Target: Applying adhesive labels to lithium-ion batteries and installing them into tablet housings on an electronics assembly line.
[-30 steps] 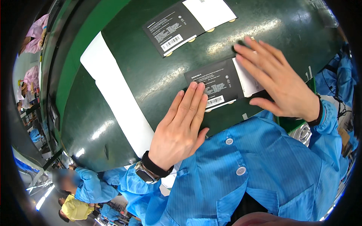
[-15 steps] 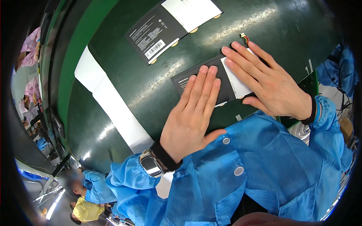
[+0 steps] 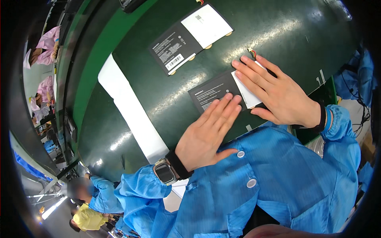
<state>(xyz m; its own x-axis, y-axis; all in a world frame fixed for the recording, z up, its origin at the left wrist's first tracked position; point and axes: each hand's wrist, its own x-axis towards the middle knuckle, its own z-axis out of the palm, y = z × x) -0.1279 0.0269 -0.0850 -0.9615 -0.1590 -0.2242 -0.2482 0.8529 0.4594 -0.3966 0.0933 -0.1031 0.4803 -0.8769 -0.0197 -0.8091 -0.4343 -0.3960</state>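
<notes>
A flat black battery pack (image 3: 208, 92) with a white section lies on the green table in front of me. My left hand (image 3: 208, 133) rests flat, its fingertips on the lower edge of the black half. Spread over the white half (image 3: 247, 95) is my right hand (image 3: 274, 89), fingers stretched out and thumb near the lower edge. Beyond the right fingers, a small white connector (image 3: 251, 50) with red, yellow and black wires sticks out. Neither hand grips anything; the palms hide part of the pack.
A second black-and-white battery pack (image 3: 177, 49) lies farther off, with round tan tabs along its edge. A long white strip (image 3: 137, 115) runs down the table's left side. Other people in blue (image 3: 104, 194) and pink (image 3: 48, 43) clothing are at the far left.
My left hand has slid down toward me over the pack, uncovering more of its black half. My right hand stays on the white half. The view has shifted slightly.
</notes>
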